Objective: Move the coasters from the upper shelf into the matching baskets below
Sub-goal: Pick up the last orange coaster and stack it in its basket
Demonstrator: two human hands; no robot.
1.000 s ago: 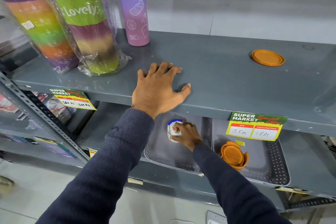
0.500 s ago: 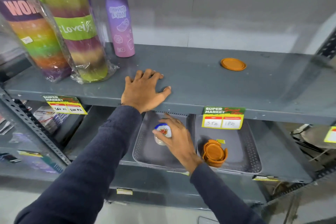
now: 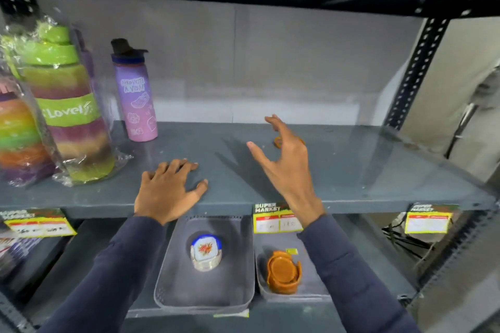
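An orange round coaster (image 3: 278, 141) lies on the grey upper shelf (image 3: 365, 170), mostly hidden behind my right hand (image 3: 284, 162), which hovers over it with fingers spread and holds nothing. My left hand (image 3: 167, 192) rests flat on the shelf's front edge. Below, the left grey basket (image 3: 173, 286) holds a stack of white floral coasters with blue corners (image 3: 206, 251). The right grey basket (image 3: 311, 289) holds a stack of orange coasters in a holder (image 3: 282, 272).
A purple water bottle (image 3: 136, 97) and two wrapped rainbow bottles (image 3: 67, 116) stand at the shelf's left. Price tags (image 3: 276, 220) hang on the shelf's front edge. A perforated upright (image 3: 414, 70) bounds the shelf at the right.
My right hand let go of the white floral coaster in the left basket and rose to the upper shelf, over the orange coaster. The left hand stayed put.
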